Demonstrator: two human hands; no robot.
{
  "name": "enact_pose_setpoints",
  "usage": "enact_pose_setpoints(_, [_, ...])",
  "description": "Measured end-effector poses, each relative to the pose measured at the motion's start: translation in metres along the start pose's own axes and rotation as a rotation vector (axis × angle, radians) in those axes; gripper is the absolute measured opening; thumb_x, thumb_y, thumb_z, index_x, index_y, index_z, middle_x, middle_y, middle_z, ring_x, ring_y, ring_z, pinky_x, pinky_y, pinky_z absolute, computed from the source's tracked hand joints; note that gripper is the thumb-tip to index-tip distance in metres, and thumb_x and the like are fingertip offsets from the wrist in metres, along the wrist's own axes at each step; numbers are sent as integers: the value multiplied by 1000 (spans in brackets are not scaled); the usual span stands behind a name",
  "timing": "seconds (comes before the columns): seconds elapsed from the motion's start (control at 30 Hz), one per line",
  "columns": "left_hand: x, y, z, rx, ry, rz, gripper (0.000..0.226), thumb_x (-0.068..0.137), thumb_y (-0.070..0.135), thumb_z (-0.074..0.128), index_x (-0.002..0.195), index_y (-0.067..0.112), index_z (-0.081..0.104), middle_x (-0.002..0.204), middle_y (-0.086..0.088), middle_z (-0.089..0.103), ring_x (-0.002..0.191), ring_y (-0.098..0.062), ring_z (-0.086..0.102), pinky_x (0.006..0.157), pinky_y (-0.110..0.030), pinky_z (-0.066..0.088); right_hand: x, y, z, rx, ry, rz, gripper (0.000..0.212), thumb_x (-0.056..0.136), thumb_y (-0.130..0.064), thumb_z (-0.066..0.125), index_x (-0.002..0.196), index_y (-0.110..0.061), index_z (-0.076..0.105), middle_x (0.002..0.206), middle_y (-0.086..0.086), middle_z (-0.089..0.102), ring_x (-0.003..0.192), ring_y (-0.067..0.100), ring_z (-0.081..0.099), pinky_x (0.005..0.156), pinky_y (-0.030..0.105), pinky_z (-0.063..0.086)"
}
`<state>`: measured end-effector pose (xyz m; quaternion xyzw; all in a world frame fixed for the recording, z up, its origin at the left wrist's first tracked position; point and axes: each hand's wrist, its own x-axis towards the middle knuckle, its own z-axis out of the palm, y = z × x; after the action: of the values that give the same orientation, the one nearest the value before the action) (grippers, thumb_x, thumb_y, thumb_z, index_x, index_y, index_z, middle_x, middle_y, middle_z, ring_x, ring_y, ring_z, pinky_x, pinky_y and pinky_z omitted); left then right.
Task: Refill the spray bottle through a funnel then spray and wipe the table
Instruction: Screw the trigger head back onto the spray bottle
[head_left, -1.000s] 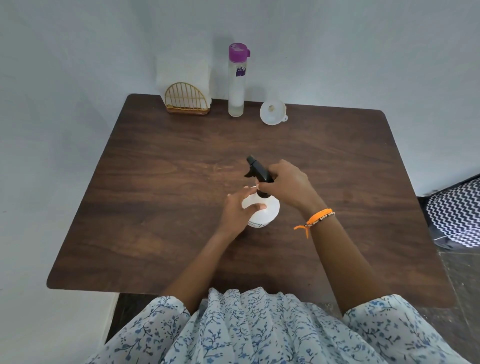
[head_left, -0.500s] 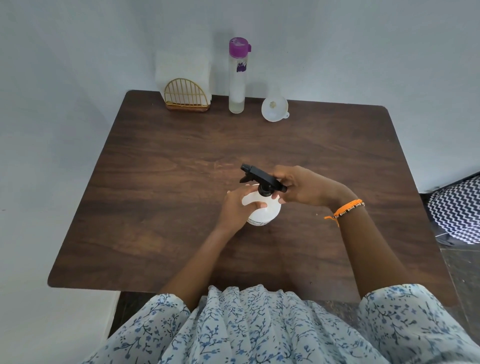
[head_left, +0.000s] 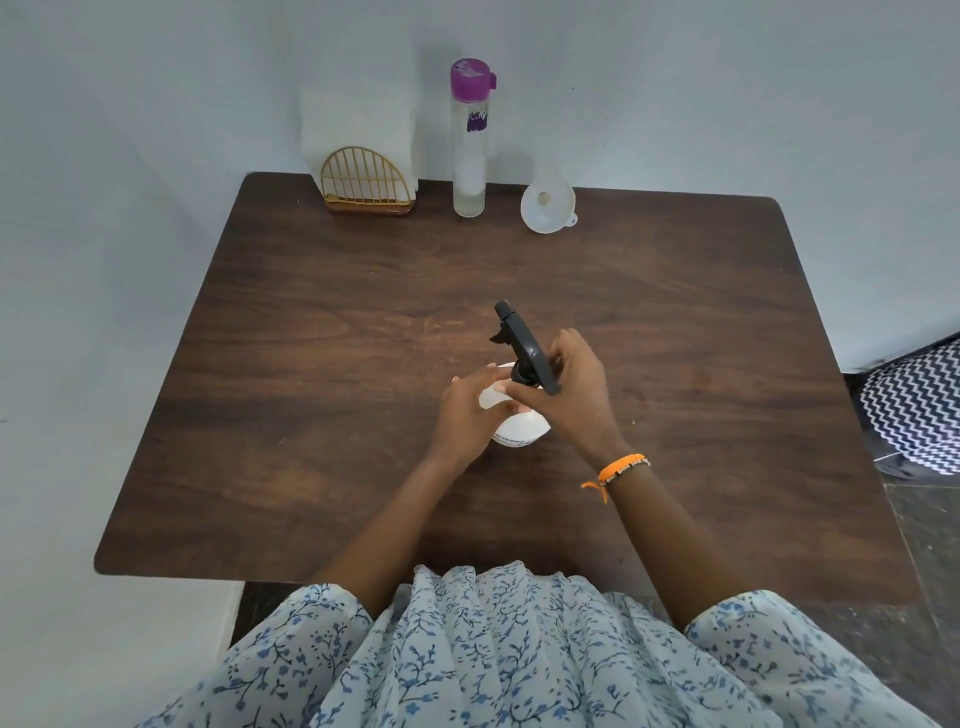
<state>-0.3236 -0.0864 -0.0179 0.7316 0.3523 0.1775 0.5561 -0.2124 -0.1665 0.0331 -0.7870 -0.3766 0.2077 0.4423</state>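
A round white spray bottle (head_left: 519, 428) stands upright in the middle of the dark wooden table (head_left: 322, 364). My left hand (head_left: 462, 415) wraps around its body from the left. My right hand (head_left: 569, 395) grips the black trigger head (head_left: 524, 345) at the bottle's neck, with the nozzle pointing away and to the left. A white funnel (head_left: 546, 207) lies at the table's far edge. Left of it stands a tall clear bottle with a purple cap (head_left: 470, 140), holding some clear liquid at the bottom.
A gold wire holder (head_left: 366, 182) with white paper napkins stands at the far left corner against the wall. A black-and-white zigzag cushion (head_left: 919, 410) lies on the floor to the right of the table.
My right hand has turned the black trigger head on the bottle's neck: its nozzle swung from pointing left to pointing away. My left hand has kept its hold on the bottle.
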Motion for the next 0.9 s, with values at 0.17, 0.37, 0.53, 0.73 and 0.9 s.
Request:
enact_pose_setpoints(0.17, [1,-1,0,-3,3,-21,41,69,48,63,107,34,67,112,11,70,117,-16,58,104,-60,34,-6,3,-11,41,-148,-68,46,66,-21,83,89,-40,49,95,-11,60,90,17,58,78,38,50])
enact_pose_setpoints(0.37, [5,4,-2,60,-46,-39,40,75,33,70,111,18,62,114,1,64,109,-21,55,96,-51,43,12,14,-25,-36,-341,-234,20,82,-15,68,98,-4,66,92,9,60,90,29,53,85,30,42])
enact_pose_setpoints(0.53, [4,6,-1,155,-53,66,36,81,29,66,114,15,62,114,-3,60,110,-24,50,99,-49,37,5,21,-15,-115,-142,-259,17,80,-35,66,93,-24,62,83,-18,49,79,15,46,69,30,38])
enact_pose_setpoints(0.73, [-5,5,6,302,40,110,35,85,32,58,117,17,60,114,2,60,109,-23,50,100,-49,37,-9,19,4,-126,60,-168,24,78,-37,68,91,-18,62,86,-13,53,80,15,55,69,37,46])
enact_pose_setpoints(0.9, [15,7,-15,106,-312,27,45,78,24,69,120,14,57,118,8,58,114,-7,53,101,-32,42,15,5,-30,2,-382,-279,20,78,-5,71,97,-6,66,89,-21,59,88,-13,53,80,18,40])
